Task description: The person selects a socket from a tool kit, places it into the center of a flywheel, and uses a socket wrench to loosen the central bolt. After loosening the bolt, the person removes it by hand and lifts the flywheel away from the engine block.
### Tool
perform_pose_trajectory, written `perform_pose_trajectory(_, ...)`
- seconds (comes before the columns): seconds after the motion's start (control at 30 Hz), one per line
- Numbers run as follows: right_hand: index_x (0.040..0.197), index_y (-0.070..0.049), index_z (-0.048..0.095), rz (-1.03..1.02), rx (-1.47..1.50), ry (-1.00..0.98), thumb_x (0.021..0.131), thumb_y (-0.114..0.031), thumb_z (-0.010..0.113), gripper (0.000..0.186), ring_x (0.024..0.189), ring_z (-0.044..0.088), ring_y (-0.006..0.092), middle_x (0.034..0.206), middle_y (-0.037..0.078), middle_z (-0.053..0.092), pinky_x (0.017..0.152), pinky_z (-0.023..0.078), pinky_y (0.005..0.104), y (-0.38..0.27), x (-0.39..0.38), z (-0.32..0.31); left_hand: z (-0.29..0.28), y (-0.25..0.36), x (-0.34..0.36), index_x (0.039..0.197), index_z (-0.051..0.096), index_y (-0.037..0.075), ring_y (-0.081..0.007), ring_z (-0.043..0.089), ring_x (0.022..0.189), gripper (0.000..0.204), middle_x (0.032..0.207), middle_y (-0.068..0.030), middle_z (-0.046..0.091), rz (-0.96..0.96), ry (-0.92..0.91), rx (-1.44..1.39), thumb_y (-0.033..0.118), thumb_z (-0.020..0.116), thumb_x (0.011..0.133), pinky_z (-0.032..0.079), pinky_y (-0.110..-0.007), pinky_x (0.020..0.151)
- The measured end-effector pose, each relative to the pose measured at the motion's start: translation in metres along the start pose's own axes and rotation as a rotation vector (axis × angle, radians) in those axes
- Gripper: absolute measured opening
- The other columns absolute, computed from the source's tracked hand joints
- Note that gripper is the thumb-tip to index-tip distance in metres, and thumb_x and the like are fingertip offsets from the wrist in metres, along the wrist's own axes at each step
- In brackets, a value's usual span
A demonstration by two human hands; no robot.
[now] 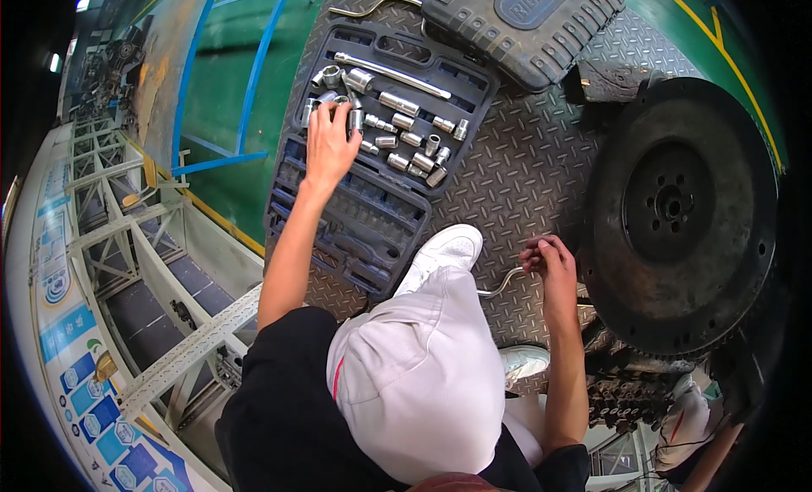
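Observation:
My left hand (331, 145) reaches into the upper half of an opened dark socket-set case (471, 93), fingers apart among silver sockets. Its thumb and forefinger are beside an upright socket (356, 120); I see no firm grip on it. Several more sockets (406, 122) lie loose in the case, with a long silver bar (393, 75) above them. The lower half of the case (364, 217) shows moulded slots. My right hand (551, 262) hangs over the tread plate, fingers loosely bent and apart, with nothing visible in them. A bent metal rod (505, 282) lies just left of it.
A large dark flywheel (710, 281) stands at the right above oily engine parts (634, 399). A closed tool case (482, 35) rests at the far side of the tread plate (491, 166). Blue frames (254, 78) rise from the green floor. White metal framework (190, 357) is at the left.

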State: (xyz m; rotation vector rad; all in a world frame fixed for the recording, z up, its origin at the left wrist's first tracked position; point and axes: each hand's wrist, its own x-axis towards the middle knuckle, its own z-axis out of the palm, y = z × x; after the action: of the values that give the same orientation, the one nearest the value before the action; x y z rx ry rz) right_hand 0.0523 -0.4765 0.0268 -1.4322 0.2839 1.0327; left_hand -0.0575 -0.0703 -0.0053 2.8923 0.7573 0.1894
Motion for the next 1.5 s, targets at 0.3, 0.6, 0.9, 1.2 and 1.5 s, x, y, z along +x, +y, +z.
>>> perform_pose_trajectory(0.3,0.098,0.001,0.063,-0.010,-0.008,0.000,0.098,-0.018,0.051,0.022,0.070,0.058,0.0110,0.080,0.007,0.066,0.067,0.047,0.0249,-0.004,0.000,-0.001,0.011,-0.042,0.003,0.131,0.051,0.006,-0.0407,0.045,0.116,0.055,0.127,-0.0207,0.045,-0.069,0.065,-0.082,0.002,0.066,0.079,0.039,-0.049,0.102)
perform_pose_trajectory(0.6,0.098,0.001,0.063,0.004,-0.008,0.017,0.098,-0.018,0.051,0.022,0.069,0.057,0.0105,0.080,0.006,0.065,0.066,0.047,0.0251,-0.003,0.000,-0.002,0.026,-0.074,0.000,0.138,0.039,0.002,-0.0396,0.043,0.122,0.071,0.128,-0.0222,0.046,-0.274,0.149,-0.205,0.010,0.073,0.076,0.034,-0.050,0.106)
perform_pose_trajectory(0.9,0.099,0.001,0.063,0.000,0.004,0.003,0.098,-0.017,0.050,0.022,0.068,0.057,0.0101,0.079,0.005,0.065,0.066,0.046,0.0250,-0.001,-0.001,-0.003,0.038,-0.100,-0.010,0.125,0.055,0.008,-0.0363,0.049,0.115,0.054,0.121,-0.0158,0.055,-0.410,0.153,-0.146,0.019,0.076,0.076,0.039,-0.048,0.100)
perform_pose_trajectory(1.2,0.099,0.000,0.063,-0.005,-0.005,0.028,0.098,-0.018,0.051,0.021,0.067,0.057,0.0097,0.079,0.005,0.064,0.065,0.046,0.0241,0.002,0.000,-0.008,0.037,-0.131,0.065,0.132,0.058,0.008,-0.0270,0.064,0.098,0.051,0.115,-0.0165,0.063,-0.342,-0.019,-0.616,0.018,0.070,0.083,0.052,-0.038,0.088)
perform_pose_trajectory(1.5,0.098,-0.001,0.062,-0.033,-0.010,0.041,0.099,-0.018,0.052,0.019,0.069,0.059,0.0107,0.080,0.006,0.065,0.067,0.047,0.0245,-0.002,-0.008,-0.007,-0.001,-0.087,0.088,0.123,0.065,0.003,-0.0237,0.071,0.090,0.039,0.106,-0.0154,0.071,-0.299,0.129,-0.344,0.011,0.069,0.085,0.056,-0.034,0.079)
